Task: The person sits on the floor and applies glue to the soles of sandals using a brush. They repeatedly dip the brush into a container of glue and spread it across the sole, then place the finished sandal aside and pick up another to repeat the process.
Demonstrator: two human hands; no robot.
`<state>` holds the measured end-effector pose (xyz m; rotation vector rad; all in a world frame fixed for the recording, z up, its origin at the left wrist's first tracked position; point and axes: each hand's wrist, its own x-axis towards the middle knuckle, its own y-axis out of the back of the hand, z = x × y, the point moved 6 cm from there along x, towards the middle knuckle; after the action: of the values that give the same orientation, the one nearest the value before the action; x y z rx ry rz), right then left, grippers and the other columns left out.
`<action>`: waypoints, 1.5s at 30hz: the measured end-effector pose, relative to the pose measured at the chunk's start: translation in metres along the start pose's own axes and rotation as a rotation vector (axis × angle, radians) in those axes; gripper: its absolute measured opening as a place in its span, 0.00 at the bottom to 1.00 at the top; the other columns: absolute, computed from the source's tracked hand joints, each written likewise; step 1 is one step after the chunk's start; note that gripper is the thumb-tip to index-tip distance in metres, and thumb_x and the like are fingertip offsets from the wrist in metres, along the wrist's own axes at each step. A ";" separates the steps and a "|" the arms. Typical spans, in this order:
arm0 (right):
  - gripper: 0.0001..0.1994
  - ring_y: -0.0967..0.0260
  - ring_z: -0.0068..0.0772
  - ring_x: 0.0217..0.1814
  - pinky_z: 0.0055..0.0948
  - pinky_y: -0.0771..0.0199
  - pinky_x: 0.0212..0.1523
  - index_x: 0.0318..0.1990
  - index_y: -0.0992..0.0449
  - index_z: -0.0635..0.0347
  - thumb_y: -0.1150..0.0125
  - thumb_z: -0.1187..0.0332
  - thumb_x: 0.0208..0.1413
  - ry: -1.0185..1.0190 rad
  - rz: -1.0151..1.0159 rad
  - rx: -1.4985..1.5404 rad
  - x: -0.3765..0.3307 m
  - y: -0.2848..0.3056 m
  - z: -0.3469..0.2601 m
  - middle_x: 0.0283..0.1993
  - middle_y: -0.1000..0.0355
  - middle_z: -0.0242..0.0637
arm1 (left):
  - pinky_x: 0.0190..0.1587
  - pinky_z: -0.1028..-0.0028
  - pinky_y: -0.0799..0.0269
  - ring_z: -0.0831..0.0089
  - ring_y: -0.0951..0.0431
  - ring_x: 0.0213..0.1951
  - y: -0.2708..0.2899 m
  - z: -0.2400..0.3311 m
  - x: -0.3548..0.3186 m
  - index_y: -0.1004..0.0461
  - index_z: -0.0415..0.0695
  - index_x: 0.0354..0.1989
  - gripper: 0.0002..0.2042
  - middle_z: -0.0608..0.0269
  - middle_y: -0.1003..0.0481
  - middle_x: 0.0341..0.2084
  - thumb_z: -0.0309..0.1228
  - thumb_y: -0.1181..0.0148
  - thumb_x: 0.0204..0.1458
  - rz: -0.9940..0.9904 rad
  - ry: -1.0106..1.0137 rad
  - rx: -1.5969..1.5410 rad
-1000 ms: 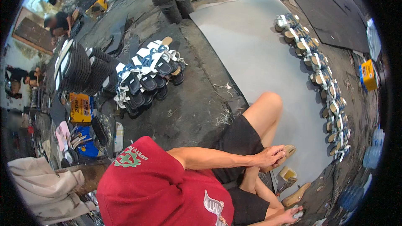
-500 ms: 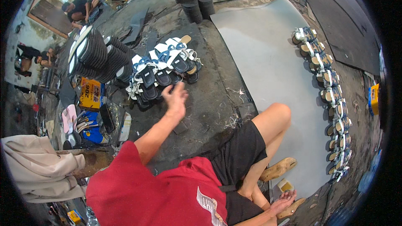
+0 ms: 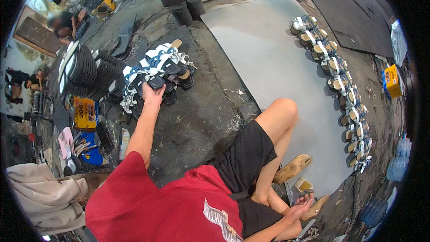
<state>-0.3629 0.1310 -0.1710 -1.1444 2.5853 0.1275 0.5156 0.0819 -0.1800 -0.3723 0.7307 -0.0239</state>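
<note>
Grey sheet (image 3: pixel 260 54) bearing sandal row (image 3: pixel 336 66) along right edge; left of sheet, pile (image 3: pixel 170 67) remaining, left hand (image 3: pixel 153 92) pinching black sandal (image 3: pixel 156 82); right hand (image 3: pixel 303 205), grip unclear.

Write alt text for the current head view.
A person's left hand has its fingers on a dark sandal in a floor pile; the right hand is beside a small tub and two wooden lasts. A row of sandals runs along a grey sheet's right edge.
</note>
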 end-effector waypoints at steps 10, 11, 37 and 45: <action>0.23 0.39 0.17 0.35 0.21 0.38 0.36 0.62 0.28 0.60 0.46 0.51 0.72 -0.023 -0.001 -0.021 -0.006 -0.005 0.004 0.42 0.31 0.27 | 0.57 0.53 0.17 0.51 0.21 0.53 -0.004 0.003 -0.112 0.39 0.24 0.58 0.20 0.44 0.26 0.53 0.30 0.49 0.69 -0.054 -0.472 -0.013; 0.23 0.39 0.17 0.35 0.21 0.38 0.36 0.62 0.28 0.60 0.46 0.51 0.72 -0.026 -0.005 -0.024 -0.005 -0.006 0.004 0.42 0.31 0.27 | 0.57 0.53 0.17 0.51 0.21 0.54 0.002 -0.009 -0.118 0.39 0.25 0.58 0.20 0.43 0.26 0.53 0.31 0.48 0.69 -0.052 -0.419 -0.004; 0.22 0.38 0.17 0.35 0.20 0.37 0.37 0.61 0.27 0.60 0.45 0.53 0.72 0.015 -0.056 -0.125 -0.017 -0.029 -0.015 0.42 0.30 0.28 | 0.52 0.64 0.26 0.63 0.26 0.55 -0.089 -0.104 -0.007 0.23 0.57 0.60 0.22 0.64 0.29 0.59 0.55 0.52 0.69 -0.144 -0.100 0.014; 0.20 0.37 0.19 0.37 0.22 0.35 0.41 0.61 0.27 0.60 0.45 0.55 0.73 0.037 -0.034 -0.160 -0.038 -0.029 -0.016 0.43 0.29 0.29 | 0.49 0.71 0.21 0.68 0.19 0.45 -0.123 -0.093 -0.107 0.20 0.29 0.47 0.18 0.57 0.20 0.47 0.36 0.48 0.70 -0.320 -0.531 0.049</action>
<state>-0.3214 0.1353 -0.1423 -1.2558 2.6267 0.3137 0.3878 -0.0467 -0.1326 -0.4227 0.1416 -0.2362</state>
